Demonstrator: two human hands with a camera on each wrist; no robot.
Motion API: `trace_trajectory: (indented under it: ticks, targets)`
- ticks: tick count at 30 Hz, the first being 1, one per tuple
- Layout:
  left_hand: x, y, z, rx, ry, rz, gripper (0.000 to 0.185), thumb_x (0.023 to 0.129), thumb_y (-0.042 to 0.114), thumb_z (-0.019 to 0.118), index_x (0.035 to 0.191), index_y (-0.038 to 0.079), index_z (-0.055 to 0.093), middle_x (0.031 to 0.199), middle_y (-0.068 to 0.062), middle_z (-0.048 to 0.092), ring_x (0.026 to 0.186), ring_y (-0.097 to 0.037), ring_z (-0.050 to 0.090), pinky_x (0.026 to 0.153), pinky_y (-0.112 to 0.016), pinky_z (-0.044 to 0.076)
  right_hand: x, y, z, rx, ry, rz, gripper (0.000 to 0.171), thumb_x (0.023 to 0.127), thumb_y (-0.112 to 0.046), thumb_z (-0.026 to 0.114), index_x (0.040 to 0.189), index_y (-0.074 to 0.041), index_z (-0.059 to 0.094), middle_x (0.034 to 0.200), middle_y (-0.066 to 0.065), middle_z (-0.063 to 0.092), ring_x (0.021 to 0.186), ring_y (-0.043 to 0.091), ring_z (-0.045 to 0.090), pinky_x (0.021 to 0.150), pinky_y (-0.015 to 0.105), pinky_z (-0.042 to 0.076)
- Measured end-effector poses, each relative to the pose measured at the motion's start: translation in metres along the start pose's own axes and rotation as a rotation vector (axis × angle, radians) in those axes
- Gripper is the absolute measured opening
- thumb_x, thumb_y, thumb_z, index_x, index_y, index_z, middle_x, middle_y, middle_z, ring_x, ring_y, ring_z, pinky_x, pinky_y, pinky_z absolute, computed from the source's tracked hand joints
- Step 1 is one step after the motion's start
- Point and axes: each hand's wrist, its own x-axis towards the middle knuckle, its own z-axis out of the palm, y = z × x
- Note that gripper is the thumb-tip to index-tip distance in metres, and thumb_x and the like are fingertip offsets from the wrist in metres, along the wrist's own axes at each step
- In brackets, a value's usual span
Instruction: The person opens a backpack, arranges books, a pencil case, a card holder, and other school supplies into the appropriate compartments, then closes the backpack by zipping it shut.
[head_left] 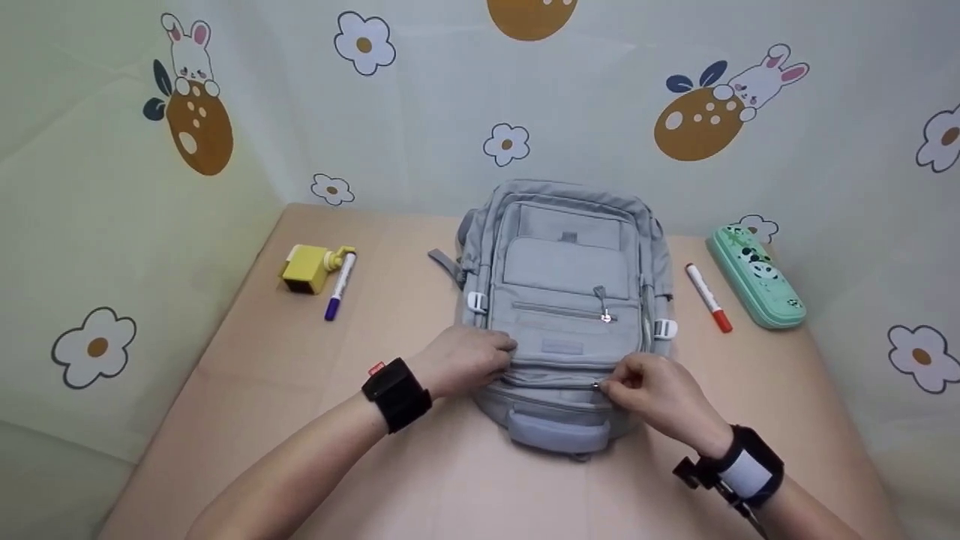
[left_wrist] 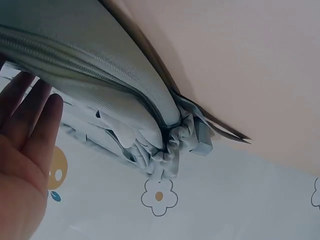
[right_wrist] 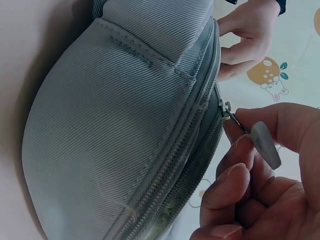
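Observation:
A grey backpack [head_left: 570,266] lies on the table with its top handle [head_left: 559,433] toward me. My right hand [head_left: 664,394] pinches a zipper pull [right_wrist: 265,145] between thumb and index finger, at the top right of the bag. Beside that pull, the right wrist view shows the zipper's teeth [right_wrist: 212,150] parted in a narrow gap. On the opposite side, my left hand [head_left: 469,360] rests against the bag's upper left edge. In the left wrist view its fingers [left_wrist: 42,125] reach out fairly straight against the fabric, the fingertips partly hidden.
Left of the bag are a yellow box-shaped object [head_left: 306,268] with a nozzle-like part and a purple-capped marker [head_left: 341,286]. On the right lie a red-capped marker [head_left: 707,296] and a green panda pencil case [head_left: 757,277]. Patterned cloth walls [head_left: 420,112] enclose the table [head_left: 300,360].

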Motion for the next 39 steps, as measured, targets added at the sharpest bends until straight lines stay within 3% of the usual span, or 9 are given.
trace_trajectory:
  ticks: [7,16,21,25,29,32,39]
  targets:
    - [-0.003,0.001,0.0,-0.166,-0.013,-0.135,0.017,0.105,0.02,0.056,0.108,0.011,0.07,0.112,-0.001,0.071,0.099,-0.02,0.07,0.079,-0.035,0.058,0.0,-0.008,0.006,0.016,-0.023,-0.004,0.012,0.087,-0.02,0.081,0.078,-0.018,0.073,0.073,-0.007,0.064,0.063,0.011,0.057,0.054,0.027,0.047]
    - [-0.002,0.002,0.0,-0.202,-0.069,-0.175,0.019,0.108,0.022,0.05,0.11,0.012,0.066,0.105,-0.001,0.069,0.091,-0.018,0.068,0.078,-0.033,0.057,0.014,-0.03,0.036,-0.172,0.019,-0.203,0.015,0.085,-0.02,0.081,0.074,-0.024,0.072,0.069,-0.016,0.058,0.061,0.003,0.053,0.057,0.026,0.045]
    - [-0.002,0.002,-0.001,-0.225,-0.08,-0.19,0.02,0.108,0.023,0.05,0.111,0.013,0.067,0.106,0.0,0.069,0.092,-0.018,0.067,0.078,-0.034,0.057,0.015,-0.03,0.037,-0.249,0.038,-0.28,0.011,0.085,-0.028,0.083,0.077,-0.024,0.075,0.073,-0.019,0.055,0.067,0.002,0.051,0.061,0.025,0.044]
    - [-0.003,0.0,-0.001,-0.247,-0.076,-0.197,0.019,0.108,0.023,0.051,0.112,0.014,0.067,0.107,0.0,0.069,0.095,-0.017,0.067,0.079,-0.034,0.056,0.012,-0.021,0.019,-0.223,0.076,-0.324,0.008,0.088,-0.03,0.082,0.088,-0.022,0.079,0.08,-0.019,0.059,0.074,0.003,0.053,0.065,0.027,0.046]
    - [-0.003,-0.001,0.001,-0.26,-0.063,-0.193,0.019,0.108,0.023,0.052,0.114,0.014,0.067,0.108,0.0,0.069,0.095,-0.017,0.067,0.08,-0.034,0.056,0.011,-0.003,-0.012,-0.219,0.154,-0.383,0.012,0.087,-0.015,0.083,0.098,-0.017,0.079,0.09,-0.016,0.067,0.084,0.004,0.059,0.072,0.03,0.05]
    - [-0.005,-0.001,0.002,-0.265,-0.048,-0.186,0.018,0.108,0.022,0.052,0.114,0.013,0.066,0.108,0.0,0.069,0.095,-0.017,0.067,0.079,-0.034,0.056,0.009,0.017,-0.03,-0.259,0.161,-0.449,0.021,0.083,-0.007,0.085,0.101,-0.015,0.079,0.096,-0.014,0.069,0.091,0.004,0.059,0.078,0.03,0.051]
    - [-0.005,-0.001,0.001,-0.267,-0.038,-0.173,0.015,0.107,0.022,0.053,0.109,0.013,0.065,0.102,0.001,0.066,0.088,-0.016,0.065,0.075,-0.035,0.056,0.006,0.051,-0.023,-0.35,0.102,-0.679,0.027,0.076,-0.009,0.089,0.1,-0.014,0.077,0.099,-0.009,0.071,0.093,0.012,0.06,0.078,0.031,0.05]
